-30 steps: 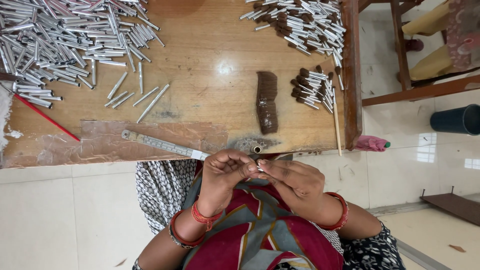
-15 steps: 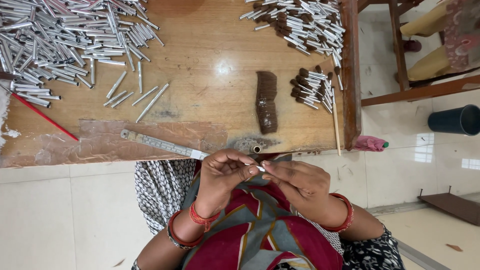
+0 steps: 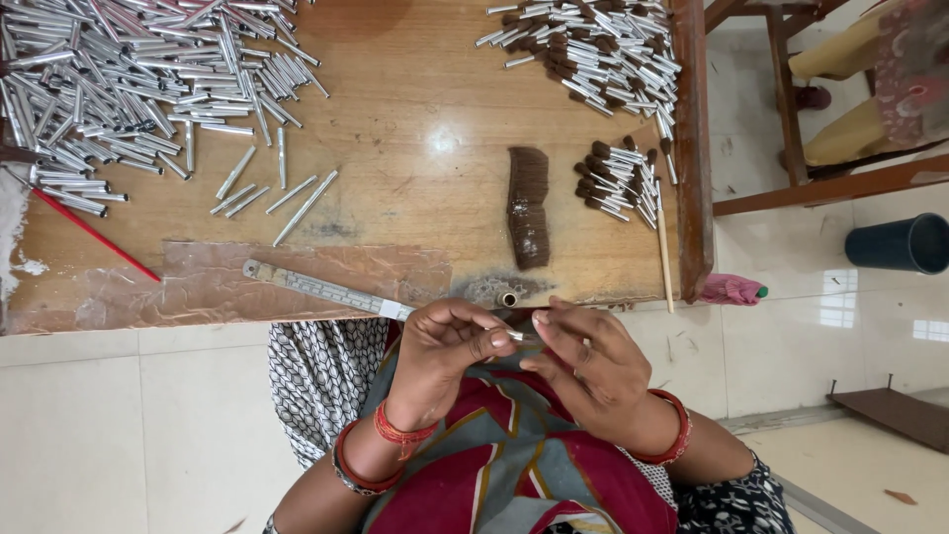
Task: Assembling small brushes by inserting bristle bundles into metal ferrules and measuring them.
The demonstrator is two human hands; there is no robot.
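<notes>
Here both hands (image 3: 514, 356) pinch (fingertips) tube (image 3: 518, 336).

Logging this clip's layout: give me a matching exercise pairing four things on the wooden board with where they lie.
Things:
1. Bare silver tubes
2. Brown bristle bundle
3. Red stick
4. Metal ruler

Places:
A. Board's middle, left of a small tufted-tube pile
B. Near edge, running toward the left hand
C. Far-left corner heap
D. Left side, slanted below the heap

Pairs: 1-C, 2-A, 3-D, 4-B

Workshop: workbench (image 3: 415, 109) heaped with metal tubes (image 3: 119, 79)
</notes>
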